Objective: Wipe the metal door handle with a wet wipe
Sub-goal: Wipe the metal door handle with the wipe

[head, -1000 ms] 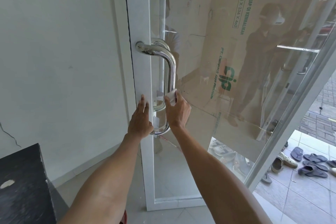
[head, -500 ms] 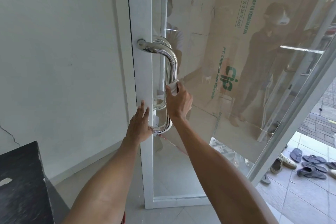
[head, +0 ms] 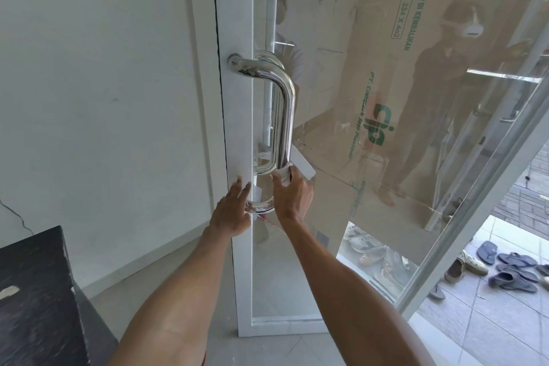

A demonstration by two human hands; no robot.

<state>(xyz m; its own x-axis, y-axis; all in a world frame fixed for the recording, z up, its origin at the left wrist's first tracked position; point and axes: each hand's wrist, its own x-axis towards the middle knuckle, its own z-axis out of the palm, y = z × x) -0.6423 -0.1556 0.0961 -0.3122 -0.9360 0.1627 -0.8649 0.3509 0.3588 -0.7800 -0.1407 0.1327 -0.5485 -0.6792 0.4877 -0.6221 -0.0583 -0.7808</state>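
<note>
1. The right hand (head: 292, 197) is closed round the lower end of the metal door handle (head: 286, 116) with the wet wipe (head: 285, 173) pinched against the bar — wiping is under way.
2. The left hand (head: 233, 212), at nine o'clock of the right, lies fingers spread, flat on the door frame (head: 237, 134), bracing it.
3. From twelve o'clock of the wipe, the upright bar and top bend shine — whether they are already wiped, I cannot tell.

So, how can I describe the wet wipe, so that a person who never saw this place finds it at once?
Find the white door frame of the glass door, then follow the shiny metal handle down its upright bar. Near the lower bend, the right hand pinches a small white wet wipe around the bar; it is the only soft, white thing on the metal.
</note>
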